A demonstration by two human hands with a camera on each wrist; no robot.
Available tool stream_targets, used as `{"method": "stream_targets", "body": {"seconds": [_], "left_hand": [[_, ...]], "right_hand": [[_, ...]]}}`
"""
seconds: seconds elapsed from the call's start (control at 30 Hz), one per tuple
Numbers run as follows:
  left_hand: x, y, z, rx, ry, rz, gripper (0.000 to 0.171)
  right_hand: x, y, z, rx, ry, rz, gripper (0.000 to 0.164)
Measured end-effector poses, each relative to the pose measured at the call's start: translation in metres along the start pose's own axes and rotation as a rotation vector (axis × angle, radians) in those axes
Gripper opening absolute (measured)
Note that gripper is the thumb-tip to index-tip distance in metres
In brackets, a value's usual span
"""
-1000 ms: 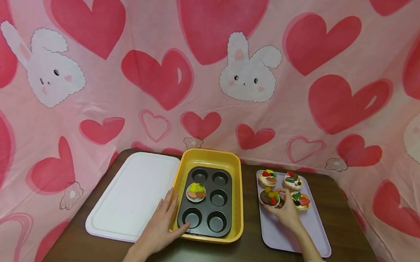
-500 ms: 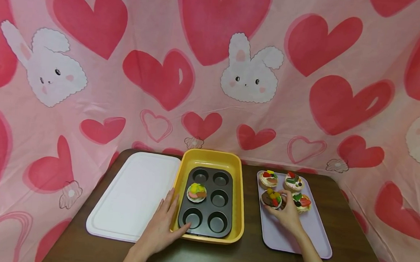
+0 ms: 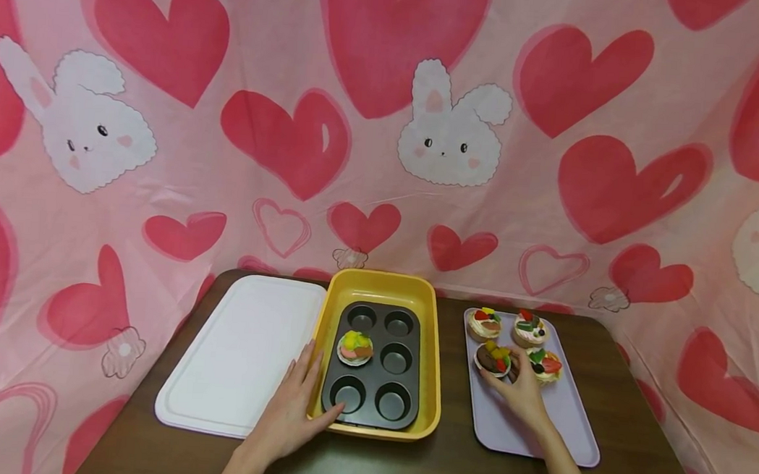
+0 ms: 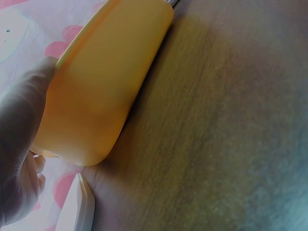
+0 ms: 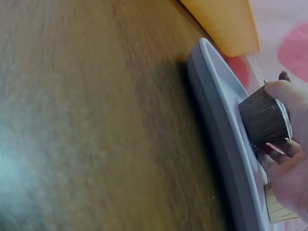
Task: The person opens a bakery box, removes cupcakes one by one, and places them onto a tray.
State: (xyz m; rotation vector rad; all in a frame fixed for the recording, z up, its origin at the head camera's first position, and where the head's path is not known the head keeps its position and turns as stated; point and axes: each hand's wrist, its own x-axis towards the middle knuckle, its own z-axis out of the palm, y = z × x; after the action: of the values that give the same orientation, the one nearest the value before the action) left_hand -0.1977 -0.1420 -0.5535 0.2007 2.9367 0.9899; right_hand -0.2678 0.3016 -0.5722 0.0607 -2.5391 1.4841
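Observation:
My right hand (image 3: 519, 390) pinches a chocolate cupcake (image 3: 491, 358) between thumb and fingers at the lilac tray (image 3: 504, 433). Its dark paper case (image 5: 263, 118) shows close over the tray in the right wrist view; yellow and red fruit tops it. Several cream cupcakes with fruit, such as one with a strawberry (image 3: 546, 366), sit around that hand on the tray. My left hand (image 3: 287, 405) rests with spread, straight fingers on the near left corner of a yellow pan (image 3: 434, 385). Inside the pan lies a dark muffin tin (image 3: 373, 381), one fruit-topped cupcake (image 3: 354, 348) in its middle left cup.
A white cutting board (image 3: 235, 359) lies left of the yellow pan. Brown table (image 3: 453, 415) shows between the pan and the lilac tray. A pink cloth (image 3: 369, 186) with hearts and rabbits hangs behind the table's far edge.
My right hand has shifted the chocolate cupcake slightly to the right over the lilac tray. The left hand stays on the yellow pan's corner.

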Motion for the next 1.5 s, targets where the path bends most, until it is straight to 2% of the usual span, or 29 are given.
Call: {"method": "stream_targets", "body": {"seconds": [0.13, 0.37, 0.47, 0.63, 0.83, 0.93, 1.1, 1.23, 1.5], "left_hand": [[-0.001, 0.0, 0.0, -0.012, 0.0, -0.004, 0.109], [-0.002, -0.001, 0.002, -0.007, -0.003, -0.01, 0.11], [-0.002, -0.002, 0.002, -0.011, -0.009, -0.014, 0.11], [-0.001, -0.002, 0.002, -0.015, -0.01, -0.011, 0.11], [-0.001, -0.001, 0.001, -0.003, -0.007, -0.002, 0.11], [-0.001, -0.001, 0.001, 0.008, -0.005, 0.002, 0.11], [-0.001, 0.0, 0.001, 0.021, -0.001, 0.009, 0.11], [-0.001, 0.0, 0.0, 0.012, 0.003, 0.006, 0.11], [0.0, 0.0, -0.001, 0.035, 0.005, 0.012, 0.109]], "right_hand": [[-0.002, 0.001, 0.001, -0.016, 0.004, -0.003, 0.066], [-0.005, -0.001, 0.001, -0.005, -0.034, -0.006, 0.087], [-0.003, -0.003, 0.002, -0.033, -0.024, -0.06, 0.088], [-0.002, -0.013, 0.002, -0.185, 0.003, -0.139, 0.089], [0.002, -0.017, 0.004, -0.183, 0.021, -0.249, 0.098], [0.001, -0.023, 0.004, -0.23, 0.013, -0.312, 0.101], [-0.003, -0.046, 0.007, -0.369, -0.034, -0.415, 0.097], [-0.007, -0.059, 0.016, -0.454, -0.082, -0.448, 0.095], [-0.006, -0.083, 0.039, -0.473, -0.22, -0.535, 0.095]]}}
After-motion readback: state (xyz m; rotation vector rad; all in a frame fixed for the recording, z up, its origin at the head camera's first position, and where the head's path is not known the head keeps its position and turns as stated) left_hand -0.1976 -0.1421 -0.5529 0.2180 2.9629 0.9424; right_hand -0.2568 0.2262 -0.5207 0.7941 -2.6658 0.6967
